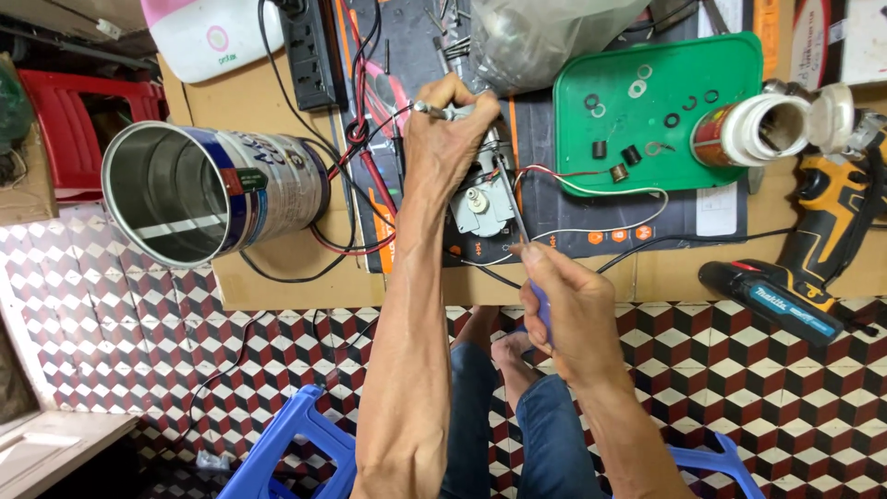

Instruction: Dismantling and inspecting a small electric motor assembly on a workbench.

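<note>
A: So where is the motor (482,199)?

B: It sits on the dark mat (554,222), on the cardboard surface (277,277), right under the left hand (450,129).

A: What is that hand doing?

B: It is curled shut over the top of the motor and holds it down. The right hand (573,310) is closed around a screwdriver (517,217). The thin tip points up at the motor.

A: Is the motor heavy?

B: I think so. It looks like hard metal, small but solid. It will not bend. The wires (591,185) on it are soft and thin, so do not pull those. Hold the metal body by its sides.

A: Is there room to move?

B: Not much. A green tray (730,148) with little rings and bits is just to the right. A big can (217,189) lies on its side to the left. A power strip (309,55) and more wires are behind. A drill (813,249) lies far right. The edge of the surface is near the right hand, so small bits could roll off onto the tiled floor (139,323)
</note>
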